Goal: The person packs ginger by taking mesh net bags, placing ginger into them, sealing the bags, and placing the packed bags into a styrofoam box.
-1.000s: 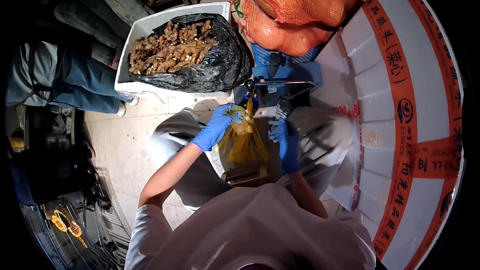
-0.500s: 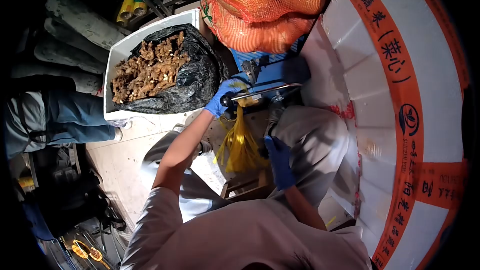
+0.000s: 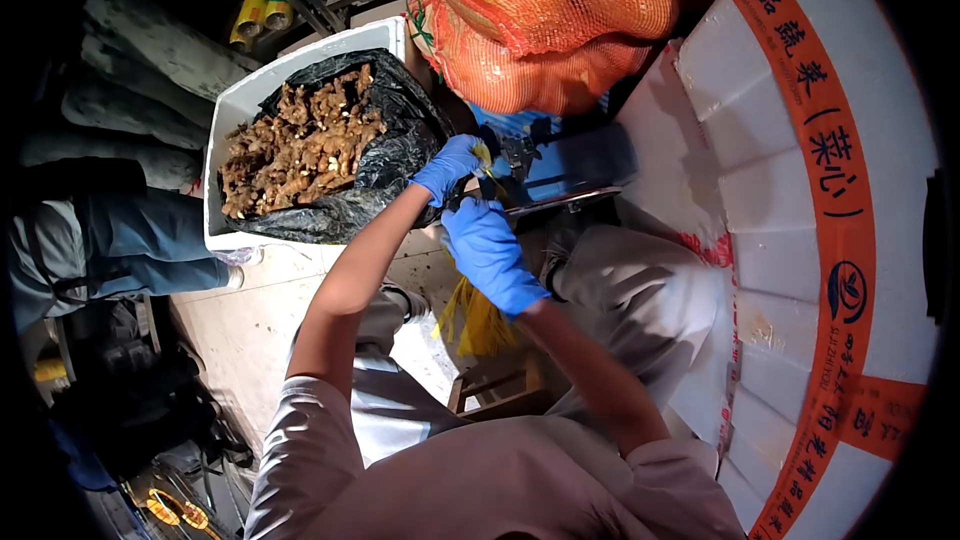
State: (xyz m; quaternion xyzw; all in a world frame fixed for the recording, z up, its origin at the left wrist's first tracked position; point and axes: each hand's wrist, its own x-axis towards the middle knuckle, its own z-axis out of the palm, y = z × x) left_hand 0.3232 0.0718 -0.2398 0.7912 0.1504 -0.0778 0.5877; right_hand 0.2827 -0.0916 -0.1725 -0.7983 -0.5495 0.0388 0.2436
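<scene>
My left hand (image 3: 450,168), in a blue glove, pinches the gathered top of a yellow mesh bag (image 3: 487,158) beside a black metal clamp (image 3: 519,154) on a blue surface (image 3: 570,168). My right hand (image 3: 492,252), also gloved in blue, is closed over the near end of a metal lever (image 3: 560,202), just below my left hand. The lever's black knob is mostly hidden by the fingers. Below my right hand, more yellow mesh (image 3: 478,318) hangs down; the hand and forearm cover part of it.
To the left stands a white foam box (image 3: 222,140) lined with black plastic, holding ginger (image 3: 305,145). Orange mesh sacks (image 3: 560,15) are stacked ahead. A large white foam box (image 3: 690,155) with orange tape rises at right. Another person's legs (image 3: 155,235) show at far left.
My right hand has moved up and forward from beside my knee to the lever's end. My left hand has shifted slightly up, off the lever knob area. The view has shifted slightly.
</scene>
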